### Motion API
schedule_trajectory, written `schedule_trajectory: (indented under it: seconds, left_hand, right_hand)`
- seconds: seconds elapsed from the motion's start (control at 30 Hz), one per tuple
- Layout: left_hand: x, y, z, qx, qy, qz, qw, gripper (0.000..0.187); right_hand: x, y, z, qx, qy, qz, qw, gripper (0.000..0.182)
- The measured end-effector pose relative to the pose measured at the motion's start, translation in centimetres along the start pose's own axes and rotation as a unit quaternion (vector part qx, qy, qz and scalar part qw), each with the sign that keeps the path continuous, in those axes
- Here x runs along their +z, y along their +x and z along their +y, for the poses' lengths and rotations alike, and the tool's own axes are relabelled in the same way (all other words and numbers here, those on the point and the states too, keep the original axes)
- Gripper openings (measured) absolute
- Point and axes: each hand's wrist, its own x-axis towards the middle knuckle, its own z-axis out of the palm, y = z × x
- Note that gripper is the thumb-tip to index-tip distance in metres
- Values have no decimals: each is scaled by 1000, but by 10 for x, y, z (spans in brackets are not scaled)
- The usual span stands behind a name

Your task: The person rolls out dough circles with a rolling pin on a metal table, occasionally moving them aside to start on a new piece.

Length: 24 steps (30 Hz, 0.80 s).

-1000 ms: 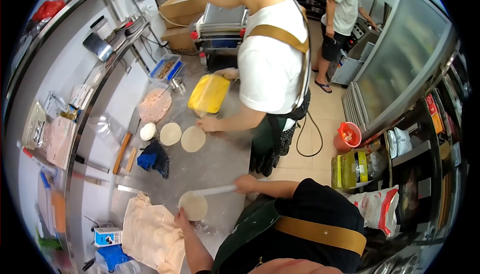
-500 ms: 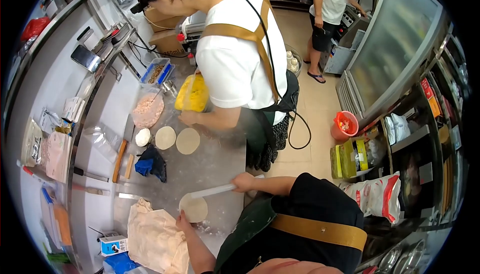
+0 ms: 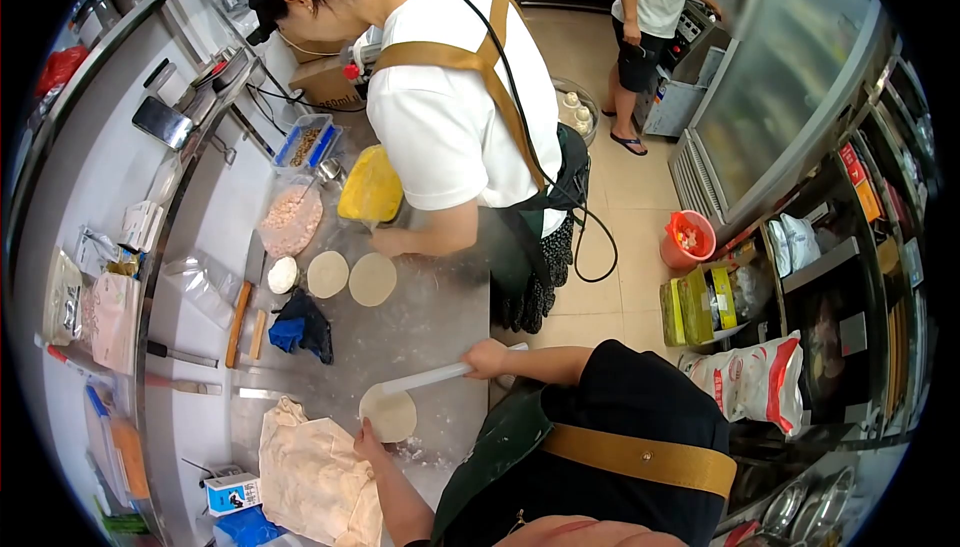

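My right hand (image 3: 486,358) is wrapped around one end of a pale rolling pin (image 3: 425,378). The pin's far end lies over the upper edge of a flat round of dough (image 3: 392,415) on the metal worktop. Closed at the lower left edge of that round, my left hand (image 3: 369,440) pinches the dough; its fingertips are partly hidden. Farther up the table lie two more flat dough rounds, one on the left (image 3: 328,274) and one on the right (image 3: 373,280). A small white dough ball (image 3: 283,275) sits beside them.
A cream cloth (image 3: 318,472) lies left of my left hand. Past it are a dark blue bag (image 3: 302,327) and a wooden stick (image 3: 238,324). A co-worker (image 3: 460,97) bends over the table by a yellow-filled container (image 3: 370,184) and a bag of pinkish filling (image 3: 291,219).
The view has shifted slightly. The co-worker leans a little farther left, with an arm near the yellow container. My hands, the rolling pin and the dough keep nearly the same places.
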Motion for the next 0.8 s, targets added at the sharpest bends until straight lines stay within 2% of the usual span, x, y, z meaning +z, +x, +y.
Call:
schedule_trajectory:
  seconds: [0.57,0.67,0.73,0.77,0.8]
  left_hand:
    - [-11,16,-19,7,17,-10,1000,31]
    - [-4,7,-13,3,-14,-2,1000,29]
    - [-11,-4,-5,-22,-18,11,1000,29]
    - [-11,-4,-8,-37,-18,14,999,28]
    - [0,7,-12,-44,-32,13,998,28]
  right_hand:
    - [3,1,-1,7,-7,-9,1000,31]
    - [13,3,6,-23,-11,41,999,32]
    - [6,3,1,13,2,2,1000,32]
    - [33,11,18,9,-25,-15,1000,32]
    - [34,13,19,57,-1,-36,998,29]
